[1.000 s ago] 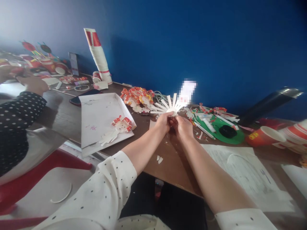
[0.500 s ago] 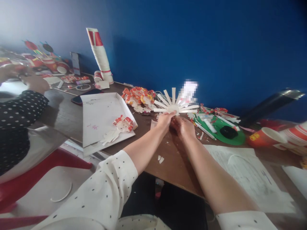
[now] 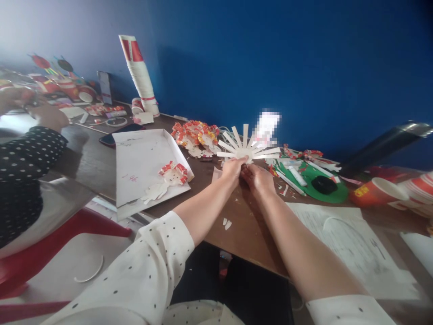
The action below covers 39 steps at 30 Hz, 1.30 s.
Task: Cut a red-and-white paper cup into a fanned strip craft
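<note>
Hands, left hand (image 3: 232, 170) and right hand (image 3: 257, 177), grip fanned paper cup (image 3: 244, 150).

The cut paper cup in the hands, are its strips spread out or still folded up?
Spread out: the paper cup's white strips fan flat from its round base, held by the left hand and right hand.

The fan of cut paper strips (image 3: 246, 149) is plain white. At ten o'clock from it stands a white cup stack (image 3: 139, 76) with red panels; at three o'clock lies a green disc (image 3: 329, 192) bearing a black lump. The wall (image 3: 287, 58) is deep blue, the table (image 3: 250, 225) brown, the co-worker's sleeve (image 3: 29, 151) black with white dots.
</note>
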{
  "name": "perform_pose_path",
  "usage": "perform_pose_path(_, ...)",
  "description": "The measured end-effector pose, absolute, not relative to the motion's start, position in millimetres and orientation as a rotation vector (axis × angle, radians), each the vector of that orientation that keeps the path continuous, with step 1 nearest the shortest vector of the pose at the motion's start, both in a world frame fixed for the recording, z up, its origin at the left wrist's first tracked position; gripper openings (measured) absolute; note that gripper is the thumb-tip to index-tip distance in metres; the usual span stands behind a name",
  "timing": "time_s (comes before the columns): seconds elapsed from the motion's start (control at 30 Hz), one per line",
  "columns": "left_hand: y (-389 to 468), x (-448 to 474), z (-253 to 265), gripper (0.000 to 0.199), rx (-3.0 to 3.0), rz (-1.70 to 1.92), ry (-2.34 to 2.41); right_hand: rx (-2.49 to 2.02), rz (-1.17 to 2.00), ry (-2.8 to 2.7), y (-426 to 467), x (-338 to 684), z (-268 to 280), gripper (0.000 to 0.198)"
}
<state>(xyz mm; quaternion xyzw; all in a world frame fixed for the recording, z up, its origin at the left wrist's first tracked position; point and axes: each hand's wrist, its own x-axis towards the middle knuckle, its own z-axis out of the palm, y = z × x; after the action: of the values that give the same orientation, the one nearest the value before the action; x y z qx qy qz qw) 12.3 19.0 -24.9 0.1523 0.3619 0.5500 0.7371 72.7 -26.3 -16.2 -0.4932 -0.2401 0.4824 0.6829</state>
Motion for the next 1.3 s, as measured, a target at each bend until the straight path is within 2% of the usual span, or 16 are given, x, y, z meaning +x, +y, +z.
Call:
perform_pose_path(0.13, 21.3, 10.1, -19.5, 0.020, 0.353, 1.164, 0.796, -1.097, 1.074, -0.585, -27.8, 70.0, -17.7, 0.008)
perform_pose_path(0.27, 20.6, 7.7, -14.0, 0.016, 0.333, 1.129, 0.816, -1.066, 1.075, -0.630, -27.7, 69.0, -19.6, 0.011)
perform_pose_path(0.6, 17.5, 7.7, -17.4, 0.024, 0.392, 1.128, 0.779, -1.077, 1.092, -0.609, -26.8, 73.5, -20.9, 0.015)
perform_pose_path(0.83, 15.5, 5.2, -9.7, 0.017, 0.373, 1.079, 0.770, -1.077, 1.076, -0.589, -26.6, 76.5, -19.2, 0.011)
perform_pose_path(1.03, 15.2, 2.8, -9.2, 0.020, 0.403, 1.025, 0.723, -1.062, 1.078, -0.587, -28.7, 76.8, -16.6, 0.009)
perform_pose_path(1.3, 15.5, 1.1, -9.0, 0.015, 0.413, 1.024, 0.748, -1.035, 1.062, -0.483, -27.5, 82.7, -13.9, 0.023)
